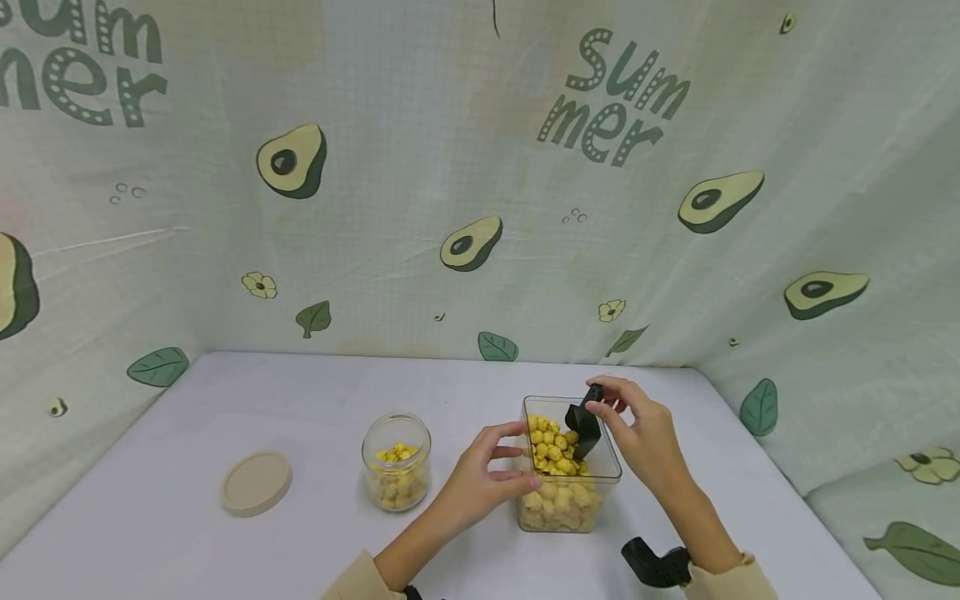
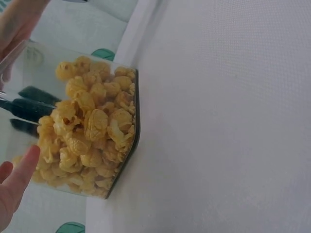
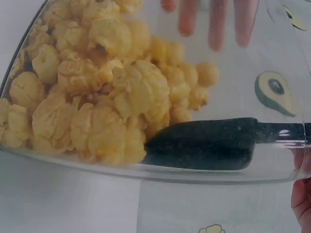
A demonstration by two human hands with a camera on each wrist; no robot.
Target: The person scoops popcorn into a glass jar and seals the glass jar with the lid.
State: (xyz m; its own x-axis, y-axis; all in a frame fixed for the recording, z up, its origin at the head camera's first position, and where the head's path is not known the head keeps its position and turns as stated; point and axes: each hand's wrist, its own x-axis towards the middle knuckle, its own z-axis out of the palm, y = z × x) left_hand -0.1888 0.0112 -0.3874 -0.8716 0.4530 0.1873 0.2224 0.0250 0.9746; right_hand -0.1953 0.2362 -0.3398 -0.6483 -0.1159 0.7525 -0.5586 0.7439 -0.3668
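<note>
A clear square container [image 1: 568, 479] holds yellow caramel popcorn [image 1: 553, 450]. My left hand [image 1: 487, 475] rests against its left side, fingers fairly straight along the wall and thumb at the front corner. My right hand [image 1: 637, 425] pinches the handle of a black scoop [image 1: 587, 433] above the container's back right rim. The scoop's head dips inside, its tip against the popcorn, as the scoop [image 3: 204, 144] shows through the wall in the right wrist view. In the left wrist view, a fingertip [image 2: 30, 158] lies at the container wall.
Left of the container stands a round glass jar [image 1: 396, 487] without a lid, partly filled with the same popcorn. Further left a beige round lid [image 1: 257, 483] lies flat on the white table [image 1: 315, 400]. A cloth printed with avocados [image 1: 390, 167] hangs behind and at the sides.
</note>
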